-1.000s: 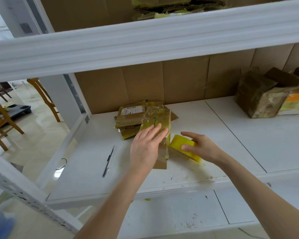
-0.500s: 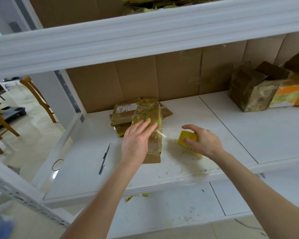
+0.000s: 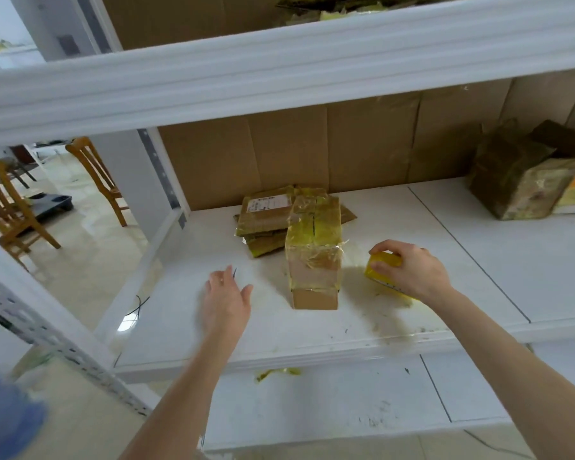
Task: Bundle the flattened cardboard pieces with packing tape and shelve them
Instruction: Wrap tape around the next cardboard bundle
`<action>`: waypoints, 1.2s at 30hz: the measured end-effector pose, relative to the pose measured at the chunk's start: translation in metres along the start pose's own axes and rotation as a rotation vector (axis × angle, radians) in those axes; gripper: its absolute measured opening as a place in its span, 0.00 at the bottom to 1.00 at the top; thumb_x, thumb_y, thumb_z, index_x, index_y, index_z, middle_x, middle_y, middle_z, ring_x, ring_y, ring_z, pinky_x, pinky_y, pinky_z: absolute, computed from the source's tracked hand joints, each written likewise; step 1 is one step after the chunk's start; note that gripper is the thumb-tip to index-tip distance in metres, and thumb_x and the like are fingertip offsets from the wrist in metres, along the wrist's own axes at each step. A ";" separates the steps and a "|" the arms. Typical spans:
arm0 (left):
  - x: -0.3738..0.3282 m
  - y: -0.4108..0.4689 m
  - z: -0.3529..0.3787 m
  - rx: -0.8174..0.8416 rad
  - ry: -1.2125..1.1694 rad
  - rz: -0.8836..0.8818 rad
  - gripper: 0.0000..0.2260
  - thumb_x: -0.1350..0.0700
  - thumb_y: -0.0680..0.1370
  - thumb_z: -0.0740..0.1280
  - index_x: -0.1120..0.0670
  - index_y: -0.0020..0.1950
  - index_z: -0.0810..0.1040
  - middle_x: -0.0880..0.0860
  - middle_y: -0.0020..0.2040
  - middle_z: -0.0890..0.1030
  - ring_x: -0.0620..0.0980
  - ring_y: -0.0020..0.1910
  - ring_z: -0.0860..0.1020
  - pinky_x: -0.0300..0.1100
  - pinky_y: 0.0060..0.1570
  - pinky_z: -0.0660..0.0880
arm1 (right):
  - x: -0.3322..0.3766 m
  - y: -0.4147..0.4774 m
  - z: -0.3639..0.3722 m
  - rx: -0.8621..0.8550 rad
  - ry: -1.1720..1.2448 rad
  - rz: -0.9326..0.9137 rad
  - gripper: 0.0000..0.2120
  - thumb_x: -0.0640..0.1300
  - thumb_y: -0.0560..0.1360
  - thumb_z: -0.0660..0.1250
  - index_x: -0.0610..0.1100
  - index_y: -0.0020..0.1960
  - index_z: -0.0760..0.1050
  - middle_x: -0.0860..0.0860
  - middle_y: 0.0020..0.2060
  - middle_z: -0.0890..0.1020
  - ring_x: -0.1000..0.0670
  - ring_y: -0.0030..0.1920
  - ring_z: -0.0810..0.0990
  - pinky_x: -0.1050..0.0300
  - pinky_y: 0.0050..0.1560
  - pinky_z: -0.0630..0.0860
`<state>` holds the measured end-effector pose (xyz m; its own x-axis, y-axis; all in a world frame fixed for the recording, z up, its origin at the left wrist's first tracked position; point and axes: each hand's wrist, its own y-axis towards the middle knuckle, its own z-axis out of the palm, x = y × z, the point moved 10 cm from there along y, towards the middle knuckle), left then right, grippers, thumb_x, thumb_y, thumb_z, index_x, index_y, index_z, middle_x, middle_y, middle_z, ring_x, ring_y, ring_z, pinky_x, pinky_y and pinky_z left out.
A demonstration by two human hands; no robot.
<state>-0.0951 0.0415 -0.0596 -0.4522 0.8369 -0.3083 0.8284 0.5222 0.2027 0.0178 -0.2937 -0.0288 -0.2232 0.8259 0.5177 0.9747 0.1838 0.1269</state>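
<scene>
A taped cardboard bundle (image 3: 314, 254) lies on the white shelf (image 3: 395, 227), wrapped in yellowish clear tape, its bare brown end toward me. Behind it rests a second flat taped stack (image 3: 266, 217) with a white label. My right hand (image 3: 412, 270) grips a yellow roll of packing tape (image 3: 380, 270) on the shelf, to the right of the bundle. My left hand (image 3: 228, 297), blurred, hovers with fingers spread to the left of the bundle and touches nothing. A thin dark tool (image 3: 235, 272) peeks out just past its fingertips, mostly hidden.
Crumpled taped boxes (image 3: 518, 180) sit at the right rear of the shelf. An upper shelf beam (image 3: 279, 68) crosses overhead, with more cardboard on it. A lower shelf (image 3: 312, 403) lies beneath. Wooden chairs (image 3: 17, 207) stand on the floor at left.
My left hand has lifted off the bundle and swung left toward the thin tool. My right hand still holds the tape roll, now farther right of the bundle.
</scene>
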 end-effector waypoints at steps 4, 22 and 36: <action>0.036 0.012 0.025 0.144 0.118 -0.107 0.16 0.48 0.81 0.59 0.58 0.62 0.71 0.57 0.58 0.72 0.57 0.59 0.73 0.52 0.50 0.73 | -0.001 0.000 -0.002 -0.025 0.036 0.031 0.04 0.60 0.77 0.61 0.64 0.50 0.74 0.54 0.48 0.79 0.51 0.47 0.72 0.57 0.42 0.68; -0.185 -0.095 -0.047 -0.027 -0.082 0.450 0.24 0.59 0.80 0.57 0.42 0.75 0.60 0.50 0.52 0.78 0.53 0.48 0.78 0.46 0.45 0.74 | -0.014 0.000 -0.014 -0.130 0.101 0.195 0.08 0.60 0.76 0.62 0.62 0.47 0.79 0.53 0.46 0.82 0.46 0.44 0.78 0.57 0.38 0.75; -0.193 -0.070 -0.011 0.147 0.122 0.276 0.16 0.64 0.78 0.58 0.50 0.61 0.76 0.55 0.51 0.81 0.57 0.51 0.79 0.43 0.39 0.68 | -0.006 -0.012 -0.030 -0.158 0.092 0.102 0.08 0.56 0.75 0.62 0.63 0.39 0.76 0.55 0.40 0.80 0.48 0.42 0.76 0.58 0.37 0.72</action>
<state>-0.0693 -0.1548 -0.0042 -0.2333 0.9615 -0.1452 0.9599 0.2516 0.1239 0.0068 -0.3164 -0.0080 -0.1300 0.7823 0.6091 0.9803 0.0094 0.1972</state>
